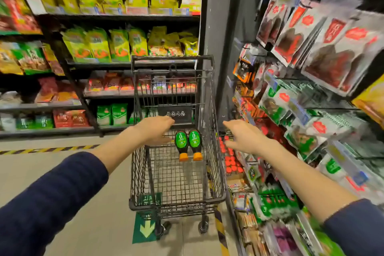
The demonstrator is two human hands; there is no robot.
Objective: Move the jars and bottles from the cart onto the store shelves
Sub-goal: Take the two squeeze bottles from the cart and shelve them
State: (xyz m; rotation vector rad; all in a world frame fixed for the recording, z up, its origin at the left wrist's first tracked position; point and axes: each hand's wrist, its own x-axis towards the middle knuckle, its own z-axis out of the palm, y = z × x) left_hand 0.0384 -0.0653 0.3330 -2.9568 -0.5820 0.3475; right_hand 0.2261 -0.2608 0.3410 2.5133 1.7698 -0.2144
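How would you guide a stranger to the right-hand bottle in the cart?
Find the black wire cart in the aisle. Two green-labelled bottles lie side by side in its basket, orange caps towards you. Pick the right bottle, nearer the cart's right wall than the left bottle.

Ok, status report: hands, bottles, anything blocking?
Left hand and right hand open, empty. Two green-labelled, orange-capped bottles lying in black wire cart. Nothing blocking.

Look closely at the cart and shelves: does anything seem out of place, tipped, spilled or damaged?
Nothing is spilled or visibly damaged. The only oddity: two green-labelled bottles in the cart rest on their orange caps, bases up, side by side. Both hands, left hand and right hand, are empty.
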